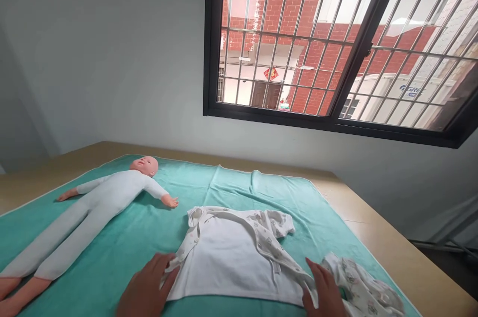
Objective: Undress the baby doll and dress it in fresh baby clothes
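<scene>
A white baby shirt [231, 252] with a small print lies spread flat on a green towel [149, 227]. My left hand [145, 287] rests on the towel at the shirt's lower left corner, fingers laid flat against the hem. My right hand [324, 292] lies at the shirt's lower right corner, fingers flat on the cloth. A second printed garment [362, 287] is bunched up just right of my right hand. A baby doll [93, 212] in a white bodysuit lies on its back at the left, arms out.
The towel covers a wooden table [392, 247] whose bare edge runs along the right and back. A grey wall and a barred window [336, 43] stand behind the table.
</scene>
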Demonstrator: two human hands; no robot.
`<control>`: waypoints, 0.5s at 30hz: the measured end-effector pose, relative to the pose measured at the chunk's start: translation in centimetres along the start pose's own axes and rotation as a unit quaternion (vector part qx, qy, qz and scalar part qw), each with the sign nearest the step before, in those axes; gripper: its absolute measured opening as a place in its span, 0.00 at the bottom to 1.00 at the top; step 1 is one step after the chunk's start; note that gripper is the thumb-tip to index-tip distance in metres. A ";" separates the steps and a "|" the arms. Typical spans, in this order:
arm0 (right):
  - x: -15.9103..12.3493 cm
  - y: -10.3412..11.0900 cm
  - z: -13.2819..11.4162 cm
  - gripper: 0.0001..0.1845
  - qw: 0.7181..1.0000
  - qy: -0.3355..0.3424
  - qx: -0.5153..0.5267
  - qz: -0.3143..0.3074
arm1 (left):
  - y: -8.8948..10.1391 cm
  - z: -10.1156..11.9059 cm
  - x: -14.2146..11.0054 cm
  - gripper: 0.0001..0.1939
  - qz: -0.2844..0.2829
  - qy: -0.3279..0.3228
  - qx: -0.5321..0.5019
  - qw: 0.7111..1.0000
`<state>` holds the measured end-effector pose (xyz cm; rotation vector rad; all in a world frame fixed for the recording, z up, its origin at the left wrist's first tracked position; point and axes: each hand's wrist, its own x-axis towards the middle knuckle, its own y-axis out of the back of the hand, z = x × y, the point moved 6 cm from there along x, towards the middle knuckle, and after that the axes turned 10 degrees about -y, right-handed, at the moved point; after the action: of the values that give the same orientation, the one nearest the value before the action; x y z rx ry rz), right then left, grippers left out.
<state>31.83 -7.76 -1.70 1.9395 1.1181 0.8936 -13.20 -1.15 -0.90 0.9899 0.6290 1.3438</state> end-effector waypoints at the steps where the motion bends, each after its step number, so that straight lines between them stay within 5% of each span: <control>1: 0.6 -0.1 -1.5 0.27 1.000 0.021 0.005 -0.022 | 0.2 0.3 1.4 0.19 0.000 0.024 -0.002 1.000; 4: 4.4 -0.7 -4.8 0.26 0.995 0.013 0.010 -0.095 | 0.5 2.2 6.5 0.24 0.044 0.018 0.017 0.999; 6: 7.8 -0.6 -4.2 0.25 0.993 -0.103 -0.013 -0.058 | -0.1 3.0 9.6 0.25 0.061 0.003 0.026 0.998; 8: 10.4 -1.0 -3.5 0.23 0.989 -0.145 -0.018 -0.035 | -0.9 2.5 11.7 0.20 0.071 0.003 0.020 0.997; 15: 12.3 -3.3 -1.0 0.19 0.984 -0.105 0.145 0.006 | 0.9 -5.1 13.7 0.13 0.131 0.051 -0.088 0.986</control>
<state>34.43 4.78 -1.39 2.2187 1.1628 0.5376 -15.76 13.27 -0.33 0.8861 0.4575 1.6608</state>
